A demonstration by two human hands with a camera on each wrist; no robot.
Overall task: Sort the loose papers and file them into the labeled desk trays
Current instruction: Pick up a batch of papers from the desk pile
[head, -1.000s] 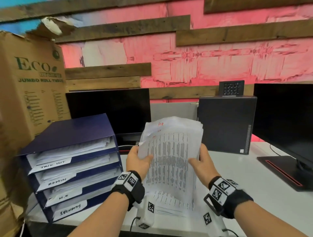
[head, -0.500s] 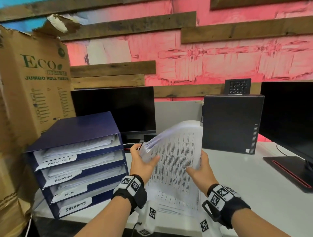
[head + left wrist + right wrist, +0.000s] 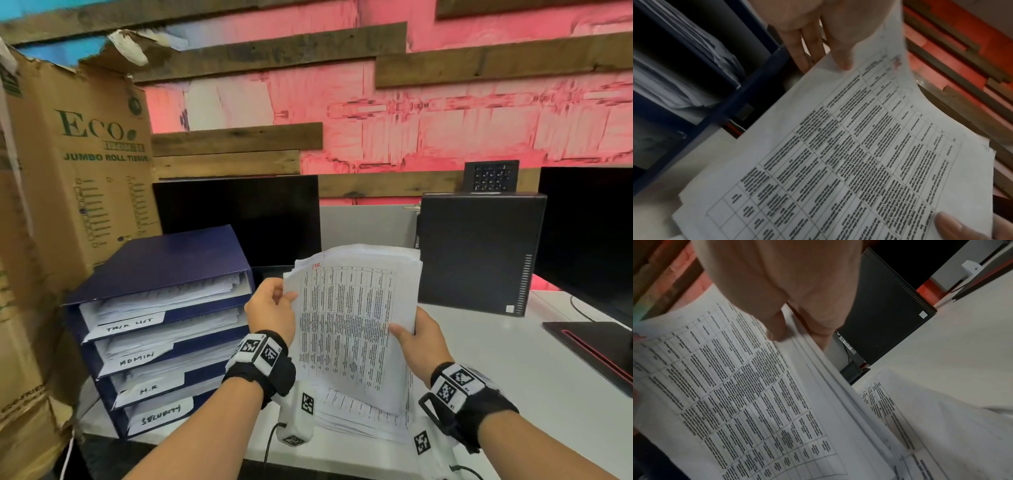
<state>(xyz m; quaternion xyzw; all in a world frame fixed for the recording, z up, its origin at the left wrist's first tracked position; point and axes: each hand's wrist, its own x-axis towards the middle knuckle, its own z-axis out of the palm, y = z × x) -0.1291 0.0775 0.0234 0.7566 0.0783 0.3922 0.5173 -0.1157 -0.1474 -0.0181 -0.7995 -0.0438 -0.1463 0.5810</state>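
I hold a thick stack of printed papers upright above the desk, its top sheet a table with a red handwritten "HR" at the top left. My left hand pinches the stack's left edge, thumb on the front sheet. At the right edge my right hand grips the bundle, thumb on the front. More printed sheets lie flat on the desk under the stack. To the left stands a blue four-tier tray unit, its shelves labelled TASK LIST, ADMIN, H.R and SECURITY, each holding papers.
A tall cardboard box stands left of the trays. Behind are a dark monitor, a black computer case with a keypad on top, and a second monitor at right. The white desk extends to the right.
The stack has tipped more upright and its top sheets have settled flat, so the red "HR" mark shows again. Both hands keep their hold on its edges.
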